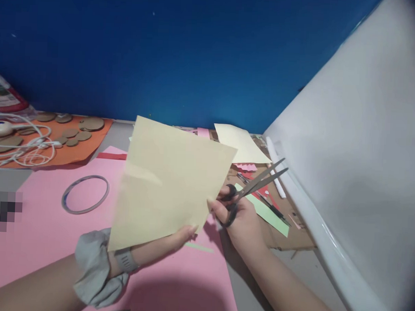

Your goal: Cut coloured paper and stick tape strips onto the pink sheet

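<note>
A pale yellow sheet of paper (pixel 175 181) is held up in front of me over the table. My left hand (pixel 183 234) grips its lower edge, thumb in front and the other fingers hidden behind the sheet. Scissors (pixel 257 183) hang on the fingers of my right hand (pixel 242 223), black handles round them and parted blades pointing up and to the right, away from the paper. The thumb and a finger of that hand also touch the sheet's right edge. A large pink sheet (pixel 174 287) lies below.
A ring-shaped tape roll (pixel 85 194) rests on the pink sheet. At left, white earphone cables (pixel 39 143) and cardboard discs lie on orange paper (pixel 80 152). Another cream sheet (pixel 244 143), pens (pixel 275 213) and a green strip (pixel 267 215) lie right. A blue wall (pixel 198 59) stands behind.
</note>
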`<action>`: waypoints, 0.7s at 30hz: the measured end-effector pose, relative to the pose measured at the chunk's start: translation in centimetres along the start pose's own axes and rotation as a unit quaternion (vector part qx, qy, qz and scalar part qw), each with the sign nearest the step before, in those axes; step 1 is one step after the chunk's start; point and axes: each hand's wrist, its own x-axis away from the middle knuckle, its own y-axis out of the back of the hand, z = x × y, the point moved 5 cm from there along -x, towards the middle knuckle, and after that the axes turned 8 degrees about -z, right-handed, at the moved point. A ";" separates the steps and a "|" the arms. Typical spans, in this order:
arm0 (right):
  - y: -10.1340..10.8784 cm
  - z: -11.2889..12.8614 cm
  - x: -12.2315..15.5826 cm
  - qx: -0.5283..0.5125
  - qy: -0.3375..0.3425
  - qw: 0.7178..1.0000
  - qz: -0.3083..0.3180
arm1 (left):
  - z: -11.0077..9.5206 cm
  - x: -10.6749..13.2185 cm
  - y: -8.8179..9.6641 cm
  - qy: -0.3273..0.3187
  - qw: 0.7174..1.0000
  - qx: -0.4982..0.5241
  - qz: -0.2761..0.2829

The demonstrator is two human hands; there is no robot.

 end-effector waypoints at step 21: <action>-2.0 -0.1 3.2 0.050 -0.196 0.860 0.469 | -2.2 -0.8 4.4 -0.028 0.948 -0.037 -0.314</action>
